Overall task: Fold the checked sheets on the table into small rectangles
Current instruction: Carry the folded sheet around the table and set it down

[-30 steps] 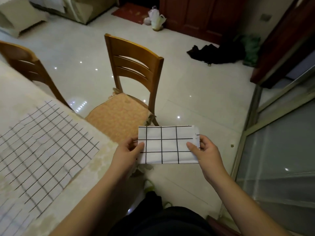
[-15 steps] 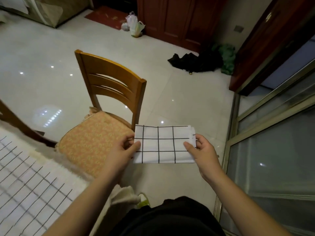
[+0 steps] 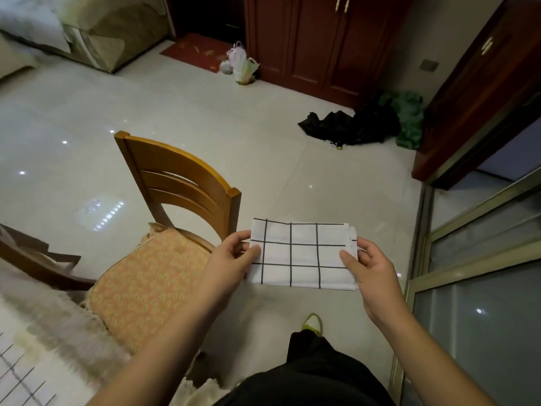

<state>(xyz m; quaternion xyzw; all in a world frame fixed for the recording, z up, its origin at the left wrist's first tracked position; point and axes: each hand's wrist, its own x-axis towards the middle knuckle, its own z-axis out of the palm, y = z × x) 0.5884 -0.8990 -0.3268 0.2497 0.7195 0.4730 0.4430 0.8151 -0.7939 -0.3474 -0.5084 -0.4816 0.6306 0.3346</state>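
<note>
Pinching folded sheet [image 3: 303, 254] (both hands)

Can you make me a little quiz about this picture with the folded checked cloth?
1. True or false: the folded checked sheet lies flat on the chair cushion.
2. Which hands hold the sheet? A) left hand only B) right hand only C) both
3. Fill in: the dark umbrella lies on the ____.

Key
1. False: it is held in the air, to the right of the wooden chair.
2. C: each hand pinches one short end.
3. Floor, near the dark red cabinet.
</note>
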